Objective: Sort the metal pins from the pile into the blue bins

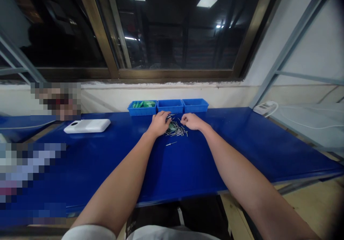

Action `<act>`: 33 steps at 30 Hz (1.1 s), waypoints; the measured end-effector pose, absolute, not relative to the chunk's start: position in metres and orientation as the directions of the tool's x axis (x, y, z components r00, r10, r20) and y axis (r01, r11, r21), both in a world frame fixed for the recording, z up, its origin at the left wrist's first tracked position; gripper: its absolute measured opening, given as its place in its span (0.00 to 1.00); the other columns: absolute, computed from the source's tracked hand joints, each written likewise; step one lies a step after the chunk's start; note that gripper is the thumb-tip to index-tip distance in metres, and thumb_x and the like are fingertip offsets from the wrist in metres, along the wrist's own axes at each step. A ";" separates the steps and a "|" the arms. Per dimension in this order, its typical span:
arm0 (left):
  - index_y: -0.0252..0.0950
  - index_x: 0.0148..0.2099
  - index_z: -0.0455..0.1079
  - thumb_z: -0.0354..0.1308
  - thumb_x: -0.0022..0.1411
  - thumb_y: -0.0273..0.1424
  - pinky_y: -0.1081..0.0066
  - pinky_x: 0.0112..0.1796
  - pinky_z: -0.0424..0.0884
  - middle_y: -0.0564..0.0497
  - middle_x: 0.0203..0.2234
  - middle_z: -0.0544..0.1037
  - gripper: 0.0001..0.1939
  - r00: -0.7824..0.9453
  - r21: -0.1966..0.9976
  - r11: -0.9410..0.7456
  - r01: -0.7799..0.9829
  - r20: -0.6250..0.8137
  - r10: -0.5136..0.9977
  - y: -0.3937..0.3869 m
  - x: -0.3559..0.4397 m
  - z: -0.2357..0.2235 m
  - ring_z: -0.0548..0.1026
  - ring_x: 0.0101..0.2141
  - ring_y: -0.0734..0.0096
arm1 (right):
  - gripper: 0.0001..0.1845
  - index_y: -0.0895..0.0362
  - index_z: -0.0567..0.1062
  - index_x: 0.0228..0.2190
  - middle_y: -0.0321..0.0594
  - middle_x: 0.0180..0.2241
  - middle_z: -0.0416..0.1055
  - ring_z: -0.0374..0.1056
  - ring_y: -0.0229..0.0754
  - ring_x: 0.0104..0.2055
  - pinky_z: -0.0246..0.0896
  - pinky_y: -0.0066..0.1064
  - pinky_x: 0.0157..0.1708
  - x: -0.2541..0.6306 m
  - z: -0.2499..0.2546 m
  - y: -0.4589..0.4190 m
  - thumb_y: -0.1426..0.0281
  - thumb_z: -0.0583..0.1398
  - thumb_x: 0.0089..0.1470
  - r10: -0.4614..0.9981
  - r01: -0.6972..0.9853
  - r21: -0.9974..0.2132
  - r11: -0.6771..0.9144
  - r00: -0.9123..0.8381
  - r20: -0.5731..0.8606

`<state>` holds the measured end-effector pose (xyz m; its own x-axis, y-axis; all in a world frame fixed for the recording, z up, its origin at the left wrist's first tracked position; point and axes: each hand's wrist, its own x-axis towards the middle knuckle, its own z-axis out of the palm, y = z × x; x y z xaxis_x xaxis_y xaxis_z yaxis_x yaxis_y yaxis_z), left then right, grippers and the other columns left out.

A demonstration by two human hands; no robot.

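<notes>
A loose pile of silver blind rivets (176, 129) lies on the blue tabletop, with a bit of green material showing among them. My left hand (160, 123) rests at the pile's left side, fingers apart and curved over the rivets. On the right side of the pile, my right hand (191, 121) is closed in a pinch, and a thin rivet seems to stick out from its fingertips. One single rivet (171, 144) lies apart, nearer to me.
Behind the pile stand three blue bins: the left bin (142, 112) holds green packets, beside a middle bin (170, 111) and a right bin (195, 110). A white device (87, 126) lies to the left. At the far right is a power strip (264, 107).
</notes>
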<state>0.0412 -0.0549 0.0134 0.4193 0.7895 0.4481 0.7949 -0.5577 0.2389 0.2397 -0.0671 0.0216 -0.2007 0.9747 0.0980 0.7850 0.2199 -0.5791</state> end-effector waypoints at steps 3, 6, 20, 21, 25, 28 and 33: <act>0.40 0.54 0.63 0.48 0.62 0.33 0.63 0.48 0.58 0.47 0.49 0.70 0.18 0.502 0.196 -0.636 0.746 0.461 0.731 -0.058 0.044 0.015 0.65 0.51 0.63 | 0.05 0.58 0.72 0.29 0.38 0.25 0.73 0.67 0.35 0.27 0.58 0.25 0.29 0.239 0.018 -0.065 0.70 0.57 0.49 0.956 0.646 -0.710 0.281 -0.252 0.149; 0.40 0.48 0.69 0.48 0.63 0.33 0.64 0.47 0.58 0.48 0.44 0.74 0.13 0.554 0.186 -0.678 0.712 0.444 0.704 -0.059 0.045 0.018 0.68 0.47 0.65 | 0.05 0.59 0.71 0.29 0.37 0.23 0.71 0.66 0.35 0.27 0.59 0.26 0.31 0.236 0.015 -0.062 0.71 0.57 0.48 0.938 0.549 -0.765 0.336 -0.267 0.220; 0.37 0.38 0.70 0.48 0.63 0.32 0.66 0.42 0.59 0.49 0.36 0.76 0.10 0.471 0.249 -0.650 0.718 0.514 0.717 -0.056 0.046 0.016 0.71 0.40 0.67 | 0.06 0.60 0.73 0.27 0.39 0.26 0.72 0.67 0.36 0.29 0.62 0.30 0.34 0.232 0.009 -0.059 0.69 0.59 0.45 0.925 0.475 -0.798 0.372 -0.121 0.359; 0.37 0.38 0.70 0.48 0.63 0.33 0.67 0.42 0.59 0.49 0.36 0.76 0.10 0.477 0.251 -0.655 0.713 0.512 0.715 -0.057 0.046 0.017 0.71 0.40 0.67 | 0.06 0.60 0.73 0.27 0.39 0.25 0.73 0.67 0.36 0.29 0.62 0.30 0.35 0.231 0.009 -0.059 0.69 0.59 0.46 0.925 0.476 -0.797 0.372 -0.118 0.361; 0.37 0.38 0.70 0.47 0.63 0.32 0.66 0.43 0.59 0.49 0.36 0.76 0.11 0.468 0.251 -0.649 0.718 0.517 0.717 -0.057 0.046 0.018 0.71 0.40 0.67 | 0.08 0.60 0.73 0.27 0.38 0.24 0.72 0.66 0.35 0.26 0.60 0.27 0.29 0.229 0.012 -0.061 0.68 0.59 0.44 0.936 0.389 -0.852 0.351 -0.118 0.332; 0.37 0.38 0.71 0.47 0.62 0.31 0.66 0.43 0.60 0.49 0.36 0.76 0.11 0.442 0.255 -0.624 0.738 0.517 0.733 -0.054 0.045 0.017 0.71 0.40 0.66 | 0.12 0.59 0.73 0.29 0.37 0.24 0.72 0.62 0.33 0.23 0.56 0.25 0.24 0.227 0.015 -0.065 0.65 0.62 0.40 0.958 0.273 -0.918 0.286 -0.114 0.264; 0.38 0.40 0.71 0.46 0.63 0.33 0.67 0.43 0.60 0.49 0.36 0.76 0.12 0.454 0.275 -0.642 0.716 0.514 0.727 -0.054 0.045 0.015 0.71 0.41 0.67 | 0.14 0.58 0.73 0.28 0.39 0.27 0.74 0.59 0.32 0.21 0.48 0.23 0.18 0.228 0.015 -0.065 0.61 0.61 0.39 0.973 0.147 -0.963 0.226 -0.087 0.215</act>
